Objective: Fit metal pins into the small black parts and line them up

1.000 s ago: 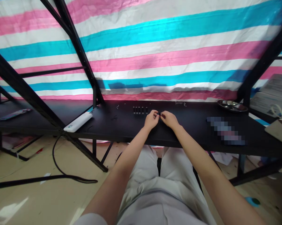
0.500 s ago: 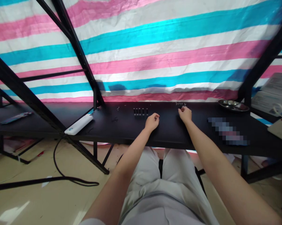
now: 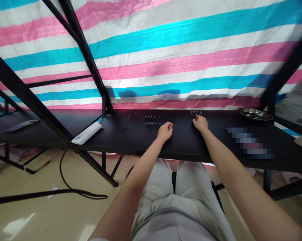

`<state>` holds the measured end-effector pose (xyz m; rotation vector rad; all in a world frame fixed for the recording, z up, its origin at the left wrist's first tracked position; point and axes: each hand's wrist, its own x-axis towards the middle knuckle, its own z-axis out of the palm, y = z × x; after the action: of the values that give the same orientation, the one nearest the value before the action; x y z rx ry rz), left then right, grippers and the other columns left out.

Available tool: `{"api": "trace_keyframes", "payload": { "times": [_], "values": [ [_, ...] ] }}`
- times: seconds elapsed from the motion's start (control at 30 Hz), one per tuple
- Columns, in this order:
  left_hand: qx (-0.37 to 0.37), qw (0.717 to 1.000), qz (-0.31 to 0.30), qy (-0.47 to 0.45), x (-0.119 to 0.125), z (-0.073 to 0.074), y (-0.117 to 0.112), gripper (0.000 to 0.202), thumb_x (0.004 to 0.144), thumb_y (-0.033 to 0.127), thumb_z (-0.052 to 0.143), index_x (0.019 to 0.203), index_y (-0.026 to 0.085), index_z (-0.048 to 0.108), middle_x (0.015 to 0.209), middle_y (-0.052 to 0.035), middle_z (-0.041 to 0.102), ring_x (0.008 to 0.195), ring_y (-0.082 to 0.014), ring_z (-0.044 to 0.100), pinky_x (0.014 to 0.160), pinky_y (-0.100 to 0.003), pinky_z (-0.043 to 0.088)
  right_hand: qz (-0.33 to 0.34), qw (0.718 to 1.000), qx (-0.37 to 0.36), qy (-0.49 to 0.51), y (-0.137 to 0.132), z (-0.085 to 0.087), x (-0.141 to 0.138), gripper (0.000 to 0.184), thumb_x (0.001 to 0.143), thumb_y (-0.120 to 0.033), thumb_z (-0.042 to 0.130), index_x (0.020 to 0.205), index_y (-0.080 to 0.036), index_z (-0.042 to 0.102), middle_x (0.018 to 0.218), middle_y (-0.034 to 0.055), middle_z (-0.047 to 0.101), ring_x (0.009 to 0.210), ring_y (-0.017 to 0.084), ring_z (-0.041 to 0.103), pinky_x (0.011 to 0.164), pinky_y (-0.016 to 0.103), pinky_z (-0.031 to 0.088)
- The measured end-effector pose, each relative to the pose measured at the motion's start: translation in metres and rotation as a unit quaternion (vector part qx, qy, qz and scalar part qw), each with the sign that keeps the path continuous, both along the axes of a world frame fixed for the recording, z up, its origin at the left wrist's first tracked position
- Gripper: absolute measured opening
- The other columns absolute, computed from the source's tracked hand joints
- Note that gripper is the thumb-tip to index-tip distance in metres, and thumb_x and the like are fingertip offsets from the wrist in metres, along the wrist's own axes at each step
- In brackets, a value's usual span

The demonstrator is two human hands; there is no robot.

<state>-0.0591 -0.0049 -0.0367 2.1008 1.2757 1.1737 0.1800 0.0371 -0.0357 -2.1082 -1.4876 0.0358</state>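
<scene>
Striped sheet (image 3: 166, 50) behind black desk (image 3: 131, 135). Metal dish (image 3: 255, 114): back right corner. Dark cylinders (image 3: 151, 120): row near back edge. Pale pieces (image 3: 195, 111): back edge. Left hand (image 3: 165, 132): fingers curled, near cylinders. Right hand (image 3: 201, 124): fingers bent beside pieces. Grasp: cannot tell, both.

Striped sheeting (image 3: 166, 50) along the far side
A white oblong case (image 3: 87, 133) lies left; a shiny metal dish (image 3: 256, 114) sits far right, beyond a pixelated object (image 3: 250, 143).

Cylinders (image 3: 151, 120) sit on the table (image 3: 181, 144), left of the dish (image 3: 255, 115).
</scene>
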Motion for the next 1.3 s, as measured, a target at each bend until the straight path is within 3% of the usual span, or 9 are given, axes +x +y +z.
{"api": "trace_keyframes", "payload": {
  "times": [0.23, 0.4, 0.53, 0.73, 1.1, 1.3],
  "values": [
    [0.008, 1.0, -0.003, -0.005, 0.0, -0.001, 0.001, 0.017, 0.077, 0.013, 0.046, 0.088, 0.018, 0.059, 0.073, -0.0001, 0.063, 0.062, -0.0096, 0.056, 0.065, -0.021, 0.044, 0.006, 1.0, 0.002, 0.005, 0.0, -0.004, 0.002, 0.024, 0.082, -0.033, 0.051, 0.092, -0.016, 0.064, 0.089, 0.0116, 0.065, 0.084, 0.021, 0.06, 0.072, 0.03, 0.043],
    [0.005, 1.0, 0.002, 0.003, 0.0, -0.001, 0.0, 0.018, 0.077, 0.013, 0.046, 0.089, 0.018, 0.06, 0.075, -0.0004, 0.064, 0.063, -0.0097, 0.056, 0.066, -0.021, 0.045, 0.027, 0.998, 0.029, 0.049, 0.006, -0.011, 0.013, 0.017, 0.077, -0.024, 0.054, 0.088, -0.015, 0.064, 0.084, 0.0096, 0.064, 0.082, 0.019, 0.059, 0.072, 0.029, 0.043],
    [0.0, 1.0, 0.001, 0.001, -0.001, 0.001, -0.001, 0.018, 0.077, 0.012, 0.046, 0.088, 0.018, 0.06, 0.074, 0.0, 0.063, 0.062, -0.0093, 0.056, 0.065, -0.021, 0.045, 0.005, 0.996, 0.035, 0.082, 0.008, -0.011, 0.019, 0.02, 0.075, -0.02, 0.055, 0.091, -0.013, 0.063, 0.085, 0.0106, 0.064, 0.082, 0.02, 0.059, 0.073, 0.029, 0.043],
    [-0.004, 1.0, -0.005, -0.005, -0.001, 0.0, 0.0, 0.018, 0.077, 0.011, 0.046, 0.088, 0.017, 0.059, 0.071, 0.0004, 0.062, 0.06, -0.0086, 0.054, 0.064, -0.02, 0.043, 0.0, 0.998, -0.012, 0.067, 0.008, -0.006, 0.015, 0.02, 0.075, -0.021, 0.056, 0.09, -0.013, 0.067, 0.089, 0.0138, 0.066, 0.088, 0.022, 0.061, 0.075, 0.03, 0.044],
    [0.002, 1.0, -0.003, -0.005, -0.001, 0.0, 0.0, 0.018, 0.076, 0.011, 0.046, 0.088, 0.018, 0.059, 0.072, 0.0004, 0.063, 0.062, -0.0093, 0.055, 0.064, -0.021, 0.043, -0.026, 0.998, -0.015, 0.052, 0.005, -0.005, 0.008, 0.024, 0.072, -0.022, 0.061, 0.091, -0.009, 0.068, 0.091, 0.019, 0.066, 0.09, 0.027, 0.062, 0.075, 0.033, 0.045],
    [-0.001, 1.0, 0.02, 0.006, -0.001, 0.004, -0.002, 0.019, 0.078, 0.011, 0.047, 0.09, 0.019, 0.059, 0.074, -0.0006, 0.063, 0.067, -0.0116, 0.057, 0.067, -0.022, 0.044, -0.031, 0.998, 0.038, 0.026, -0.007, -0.012, 0.001, 0.032, 0.071, -0.022, 0.06, 0.1, -0.008, 0.061, 0.099, 0.0197, 0.062, 0.092, 0.026, 0.06, 0.077, 0.033, 0.045]
  ]
}}
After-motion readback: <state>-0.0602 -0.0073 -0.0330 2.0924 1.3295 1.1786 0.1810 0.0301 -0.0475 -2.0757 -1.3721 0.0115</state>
